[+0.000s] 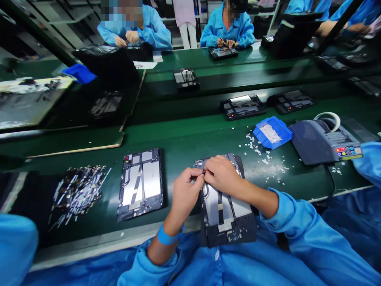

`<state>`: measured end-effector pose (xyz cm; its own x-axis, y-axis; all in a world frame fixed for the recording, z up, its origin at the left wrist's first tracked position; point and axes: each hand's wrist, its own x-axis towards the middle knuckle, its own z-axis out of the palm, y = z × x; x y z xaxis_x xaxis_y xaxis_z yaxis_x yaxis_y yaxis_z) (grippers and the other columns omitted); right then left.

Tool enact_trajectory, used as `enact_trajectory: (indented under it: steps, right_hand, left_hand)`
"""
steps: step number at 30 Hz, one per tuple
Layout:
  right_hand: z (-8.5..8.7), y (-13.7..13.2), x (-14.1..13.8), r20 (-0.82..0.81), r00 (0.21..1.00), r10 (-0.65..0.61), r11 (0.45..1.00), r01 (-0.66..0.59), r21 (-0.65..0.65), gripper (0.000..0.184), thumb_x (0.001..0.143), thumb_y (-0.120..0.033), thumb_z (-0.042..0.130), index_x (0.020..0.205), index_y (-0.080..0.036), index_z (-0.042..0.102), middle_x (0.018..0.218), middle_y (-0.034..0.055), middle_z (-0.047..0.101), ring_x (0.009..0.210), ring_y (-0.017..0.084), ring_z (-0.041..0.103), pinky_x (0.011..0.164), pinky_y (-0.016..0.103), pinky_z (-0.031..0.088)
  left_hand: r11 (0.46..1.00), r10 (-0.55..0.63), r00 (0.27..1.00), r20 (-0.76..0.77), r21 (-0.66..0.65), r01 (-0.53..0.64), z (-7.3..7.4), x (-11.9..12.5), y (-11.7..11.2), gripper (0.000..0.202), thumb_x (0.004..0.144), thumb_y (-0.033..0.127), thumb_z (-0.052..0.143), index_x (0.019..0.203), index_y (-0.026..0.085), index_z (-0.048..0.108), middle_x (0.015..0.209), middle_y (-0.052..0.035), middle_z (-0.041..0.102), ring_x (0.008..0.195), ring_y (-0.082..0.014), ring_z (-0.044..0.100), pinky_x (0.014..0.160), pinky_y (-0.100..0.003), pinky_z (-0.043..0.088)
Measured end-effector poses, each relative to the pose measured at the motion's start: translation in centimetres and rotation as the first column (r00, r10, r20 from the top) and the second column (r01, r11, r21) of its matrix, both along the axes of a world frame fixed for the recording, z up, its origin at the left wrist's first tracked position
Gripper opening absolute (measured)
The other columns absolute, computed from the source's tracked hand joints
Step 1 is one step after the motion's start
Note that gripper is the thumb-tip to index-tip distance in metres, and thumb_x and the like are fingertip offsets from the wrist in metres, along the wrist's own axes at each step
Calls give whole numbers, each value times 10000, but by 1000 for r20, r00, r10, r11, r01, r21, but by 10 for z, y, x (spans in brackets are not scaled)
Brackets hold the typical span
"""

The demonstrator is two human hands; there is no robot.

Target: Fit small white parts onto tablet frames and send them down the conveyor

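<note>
An opened tablet (218, 206) lies before me at the bench edge, its silver battery and dark ribbon cables exposed. My left hand (187, 190) and my right hand (223, 174) meet over its upper left corner. Both are closed, fingertips pinched together around a tiny dark part (203, 171), too small to name. The fingers hide most of that corner. To the left, a second opened tablet (140, 182) lies flat on the green bench. Farther left is a pile of thin silver and dark strips (81, 194).
A blue bin (272, 133) of small white pieces stands right of the tablet, with loose scraps around it. Beside it sits a grey tape dispenser (326, 139). More opened tablets (244, 105) rest farther back. Co-workers in blue (228, 26) sit across the bench.
</note>
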<state>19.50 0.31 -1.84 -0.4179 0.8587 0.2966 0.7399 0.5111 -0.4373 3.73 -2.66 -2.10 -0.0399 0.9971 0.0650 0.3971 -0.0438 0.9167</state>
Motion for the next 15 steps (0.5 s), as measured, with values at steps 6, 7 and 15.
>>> enact_trajectory:
  steps: [6, 7, 15]
  right_hand:
    - [19, 19, 51, -110, 985, -133, 991, 135, 3, 158, 766, -99, 539, 674, -227, 547, 718, 24, 623, 740, 193, 534, 729, 310, 375]
    - [23, 23, 71, -114, 971, -211, 977, 214, 18, 145, 769, -115, 539, 679, -227, 556, 730, 31, 630, 757, 201, 548, 730, 313, 379]
    - [39, 33, 164, 142, 735, -663, 729, 677, -99, 227, 885, -249, 554, 721, -181, 695, 735, 105, 702, 730, 244, 623, 669, 332, 385]
  left_hand:
    - [990, 45, 976, 212, -137, -16, -6, -4, 10, 114, 772, 298, 717, 792, 209, 648, 905, -44, 771, 850, -199, 716, 787, -317, 550]
    - [988, 48, 972, 231, -152, -13, -6, -5, 11, 123, 763, 298, 722, 790, 208, 644, 898, -43, 769, 843, -196, 715, 783, -313, 549]
    - [988, -4, 990, 143, -151, 26, 7, -11, 7, 141, 804, 328, 700, 877, 208, 708, 869, -42, 762, 800, -197, 698, 724, -298, 534]
